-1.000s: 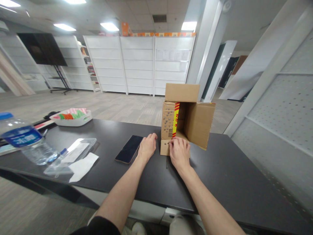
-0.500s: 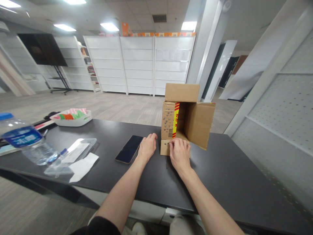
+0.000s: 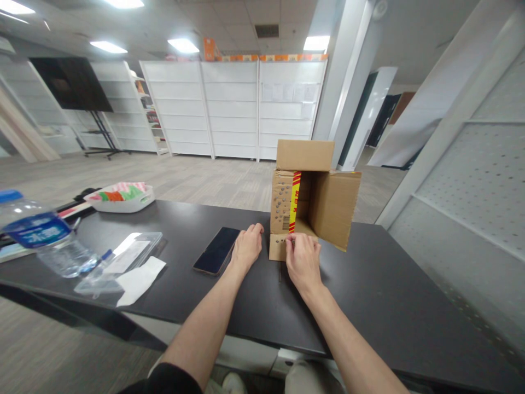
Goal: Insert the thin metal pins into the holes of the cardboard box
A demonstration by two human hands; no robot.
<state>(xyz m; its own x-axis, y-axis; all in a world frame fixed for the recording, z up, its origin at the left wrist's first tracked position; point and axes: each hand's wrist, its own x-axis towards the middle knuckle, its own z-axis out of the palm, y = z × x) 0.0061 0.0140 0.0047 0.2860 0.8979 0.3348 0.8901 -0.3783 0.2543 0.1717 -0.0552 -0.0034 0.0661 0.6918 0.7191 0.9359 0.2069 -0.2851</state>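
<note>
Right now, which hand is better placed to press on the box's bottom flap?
Probably the right hand: it is at the bottom flap of the cardboard box. The left hand rests by the smartphone, apart from the box.

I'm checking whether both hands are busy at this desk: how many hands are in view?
2: the left hand is beside the phone; the right hand is at the cardboard box's lower front. Neither is fully hidden.

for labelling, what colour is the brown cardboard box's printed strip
Printed strip: yellow with red markings, best in head view.
</note>
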